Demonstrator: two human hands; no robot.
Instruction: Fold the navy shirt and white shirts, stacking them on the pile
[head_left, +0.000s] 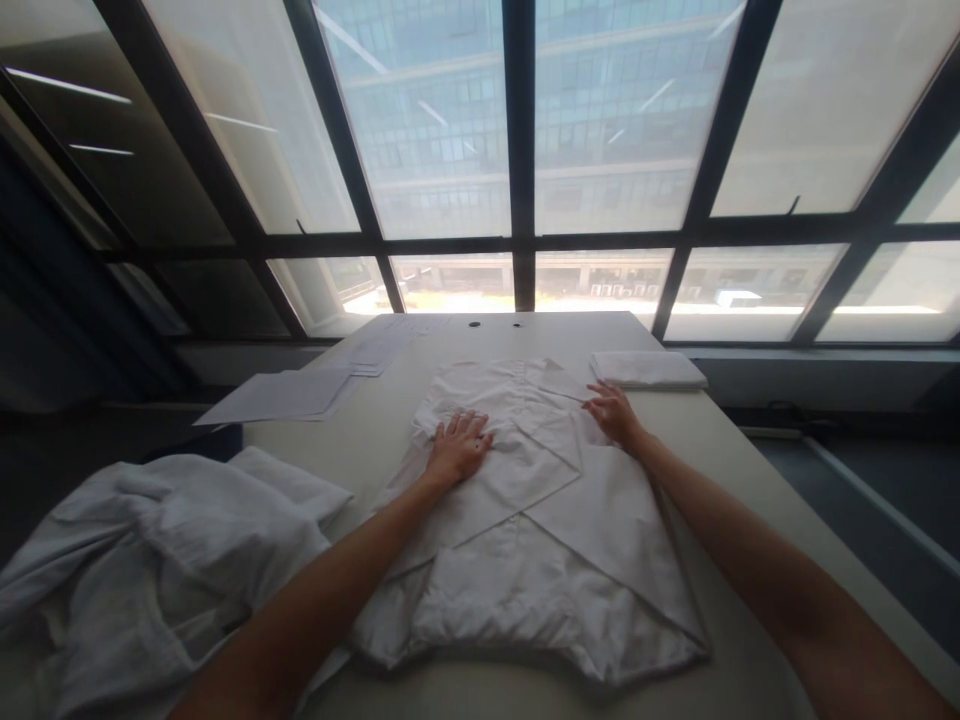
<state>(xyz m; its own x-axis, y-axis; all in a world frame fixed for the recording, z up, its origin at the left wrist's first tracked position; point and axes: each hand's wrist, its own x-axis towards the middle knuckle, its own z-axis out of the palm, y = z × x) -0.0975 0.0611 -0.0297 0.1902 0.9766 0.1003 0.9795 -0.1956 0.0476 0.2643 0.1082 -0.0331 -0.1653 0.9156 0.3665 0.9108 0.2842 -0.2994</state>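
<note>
Our left hand (457, 447) lies flat, fingers spread, gripping nothing, on a white shirt (525, 520) spread mid-table (742, 450) with both sleeves folded in. Our right hand (615, 412) rests open on its right edge. A folded cloth (649, 369) lies beyond, crumpled garments (157, 550) at left.

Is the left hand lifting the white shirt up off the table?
No. The left hand lies flat, palm down, on the white shirt, which is spread out on the table; the right hand also rests on it.

pale table (360, 440) with spread white shirt (525, 540), folded cloth (649, 368), papers (281, 395), crumpled garments (150, 560)
</note>
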